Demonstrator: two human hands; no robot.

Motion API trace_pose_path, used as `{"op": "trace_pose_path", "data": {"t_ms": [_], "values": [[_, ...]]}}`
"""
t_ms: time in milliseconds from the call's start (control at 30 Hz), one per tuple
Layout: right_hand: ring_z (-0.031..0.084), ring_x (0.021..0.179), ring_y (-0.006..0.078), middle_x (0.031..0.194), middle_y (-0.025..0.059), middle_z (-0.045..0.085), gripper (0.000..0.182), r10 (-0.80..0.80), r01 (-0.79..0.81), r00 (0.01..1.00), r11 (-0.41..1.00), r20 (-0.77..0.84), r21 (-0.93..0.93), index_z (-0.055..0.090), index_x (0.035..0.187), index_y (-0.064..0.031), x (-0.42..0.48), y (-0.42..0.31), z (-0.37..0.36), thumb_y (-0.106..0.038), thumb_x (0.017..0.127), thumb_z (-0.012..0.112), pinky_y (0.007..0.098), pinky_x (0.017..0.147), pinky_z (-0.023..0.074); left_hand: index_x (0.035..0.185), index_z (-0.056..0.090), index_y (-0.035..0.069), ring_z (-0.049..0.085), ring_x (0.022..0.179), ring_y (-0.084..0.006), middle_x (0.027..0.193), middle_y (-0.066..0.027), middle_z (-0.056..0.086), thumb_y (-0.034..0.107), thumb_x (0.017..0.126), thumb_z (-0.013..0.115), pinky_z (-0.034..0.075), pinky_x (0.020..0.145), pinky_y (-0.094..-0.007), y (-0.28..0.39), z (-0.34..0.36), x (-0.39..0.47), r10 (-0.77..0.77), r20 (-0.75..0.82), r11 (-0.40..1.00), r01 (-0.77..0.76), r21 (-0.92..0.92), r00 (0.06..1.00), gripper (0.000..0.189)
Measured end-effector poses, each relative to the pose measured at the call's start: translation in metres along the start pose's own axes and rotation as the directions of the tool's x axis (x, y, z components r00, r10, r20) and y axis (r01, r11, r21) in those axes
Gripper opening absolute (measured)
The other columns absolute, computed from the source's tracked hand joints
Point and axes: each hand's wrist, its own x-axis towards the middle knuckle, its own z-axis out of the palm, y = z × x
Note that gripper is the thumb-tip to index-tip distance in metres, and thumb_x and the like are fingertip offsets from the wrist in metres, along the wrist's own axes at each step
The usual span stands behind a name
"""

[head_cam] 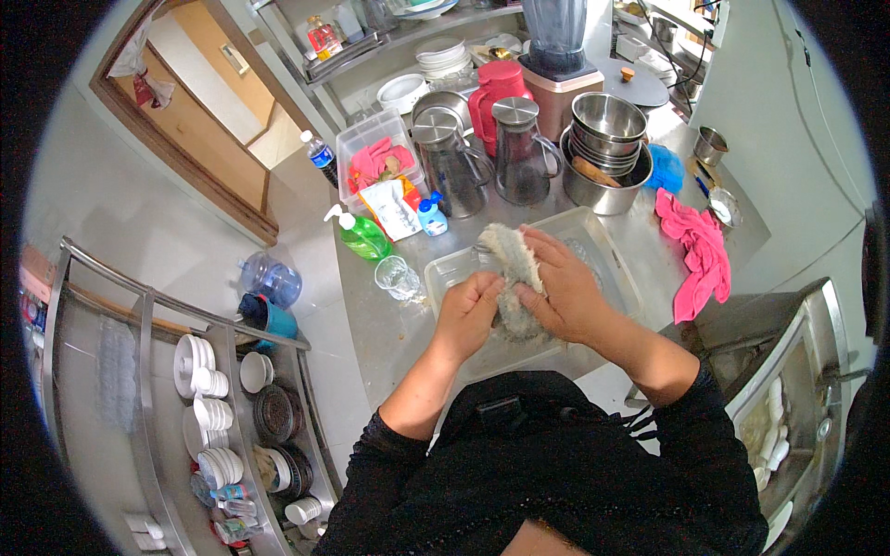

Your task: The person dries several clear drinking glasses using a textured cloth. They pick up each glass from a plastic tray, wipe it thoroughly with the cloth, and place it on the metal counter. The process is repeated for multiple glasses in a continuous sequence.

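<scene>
Both hands grip a greyish-white fluffy cloth [518,260] above a shallow clear plastic tray [445,267] on the steel table. My left hand [469,316] closes its fingers on the cloth's left side, and my right hand [567,288] presses its right side with thumb and fingers. Something clear and shiny shows just behind the cloth's upper left; what it is cannot be told. An empty clear tumbler [398,278] stands left of the tray. The cloth and hands hide part of the tray's inside.
Behind the tray stand two lidded jugs [455,174] [521,153], steel pots [605,194], a blue bottle [432,217] and a green pump bottle [365,236]. A pink cloth [699,254] hangs over the table's right edge. A sink [799,389] is at right, a dish rack [188,320] at left.
</scene>
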Motion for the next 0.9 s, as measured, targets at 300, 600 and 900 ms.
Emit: {"op": "trace_pose_path", "data": {"t_ms": [300,600,900], "values": [[0.05,0.094,0.0349,0.102,0.021,0.053,0.045,0.119,-0.236,0.913,0.934,0.39,0.269,0.051,0.102,0.0031,0.02,-0.002,-0.019,-0.037,0.084,0.043,0.0386,0.084,0.0379,0.072,0.053,0.0,0.048,0.052,-0.0079,0.058,-0.001,0.051,0.012,0.084,0.047,0.039,0.047,-0.0228,0.002,-0.008,-0.006,0.058,0.218,0.99,-0.085,0.115,0.974,0.018],[0.055,0.087,0.016,0.097,0.0079,0.058,0.045,0.38,-0.794,0.577,0.469,0.723,0.387,0.055,0.103,-0.0003,0.032,0.017,-0.024,-0.04,0.084,0.047,0.0278,0.077,0.0423,0.067,0.051,0.0,0.043,0.053,-0.0085,0.056,-0.0015,0.048,0.017,0.082,0.053,0.037,0.048,-0.0242,-0.005,-0.015,-0.008,0.175,0.319,0.958,-0.235,0.162,0.932,0.023],[0.057,0.077,0.0134,0.09,0.008,0.06,0.042,0.441,-0.684,0.447,-0.392,0.778,0.616,0.059,0.096,-0.0027,0.014,0.017,-0.01,-0.042,0.083,0.05,0.0279,0.069,0.0458,0.073,0.054,0.001,0.045,0.063,-0.0075,0.07,0.0008,0.052,0.018,0.083,0.052,0.038,0.057,-0.022,-0.009,-0.003,-0.007,-0.023,0.093,0.946,0.052,-0.319,0.995,0.02]]}}
